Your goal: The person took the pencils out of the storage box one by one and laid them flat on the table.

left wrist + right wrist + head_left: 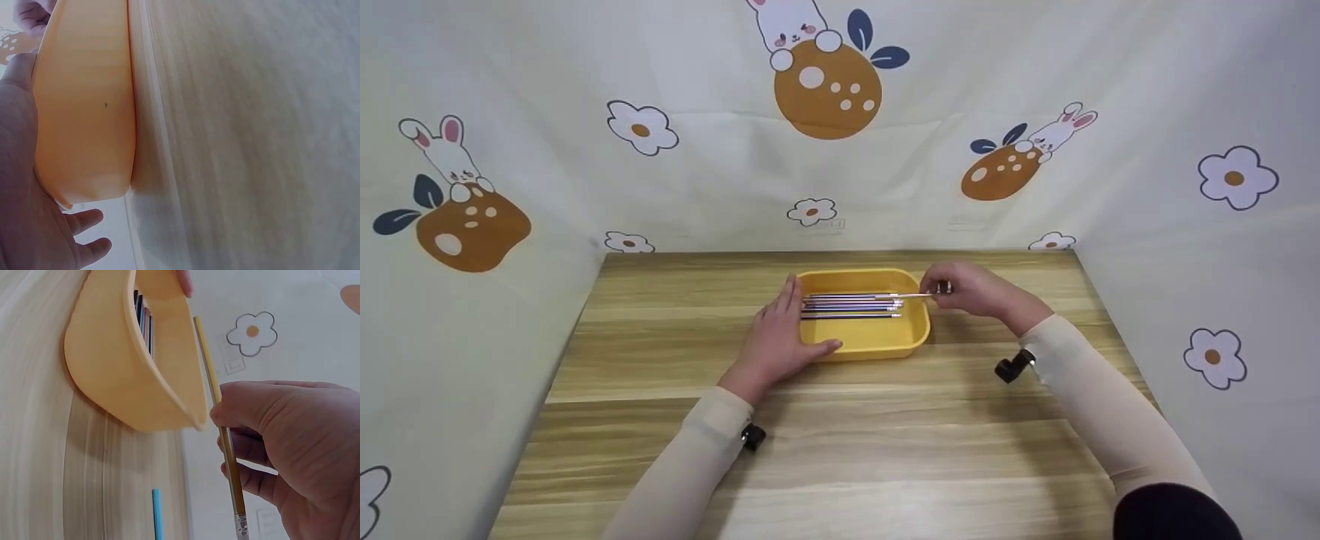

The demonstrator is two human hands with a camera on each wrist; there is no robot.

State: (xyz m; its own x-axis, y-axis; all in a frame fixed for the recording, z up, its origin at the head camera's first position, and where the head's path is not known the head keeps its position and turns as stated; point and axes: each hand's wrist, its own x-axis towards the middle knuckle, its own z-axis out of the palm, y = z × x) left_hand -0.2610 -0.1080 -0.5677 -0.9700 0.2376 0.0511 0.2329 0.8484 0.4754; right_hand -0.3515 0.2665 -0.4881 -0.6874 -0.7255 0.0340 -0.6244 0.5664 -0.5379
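A yellow plastic box point(862, 349) holds several dark striped pencils point(851, 307), lying side by side with their pale ends to the right. My left hand point(776, 337) rests against the box's left side, fingers straight along that edge and thumb over the near rim. In the left wrist view the left hand point(28, 169) hides part of the rim. Beyond the right rim, my right hand point(967, 289) pinches a slim yellow pencil point(208, 363) with a silvery end between thumb and fingers. From the head camera, this pencil's left end reaches over the box.
Wood-grain tabletop point(855, 450) surrounds the box. A light blue stick point(157, 512) shows low in the right wrist view; its kind is unclear. A pale cloth point(720, 172) printed with rabbits, fruit and flowers stands behind the table and along both sides.
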